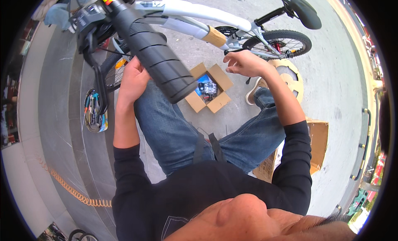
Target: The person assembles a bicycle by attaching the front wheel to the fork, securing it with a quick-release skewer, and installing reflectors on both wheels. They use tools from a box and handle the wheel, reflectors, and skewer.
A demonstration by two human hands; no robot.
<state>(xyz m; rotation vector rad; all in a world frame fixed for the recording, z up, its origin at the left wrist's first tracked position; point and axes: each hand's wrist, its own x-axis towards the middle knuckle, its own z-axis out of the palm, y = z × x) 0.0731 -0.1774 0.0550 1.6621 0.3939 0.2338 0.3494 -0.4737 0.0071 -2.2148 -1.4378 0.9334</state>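
A bicycle with a light frame [195, 30], partly wrapped in white padding, stands in front of me. Its black ribbed handlebar grip [159, 60] looms large at upper left, with a brake lever [98, 85] beside it. My left hand [134, 79] is behind the grip, close to the front wheel; its fingers are mostly hidden. Over by the bicycle's crank area, my right hand [245, 63] hovers with loosely bent fingers apart and nothing visible between them. Below and between both hands sits an open cardboard box [219, 104] holding small packaged parts [207, 88].
An oval tray of tools [96, 112] lies on the left. Beside my right leg are a round cardboard piece [290, 77] and a larger open carton [318, 145]. A coiled orange hose [74, 193] runs along the lower left. The rear wheel [286, 44] and saddle [304, 13] are upper right.
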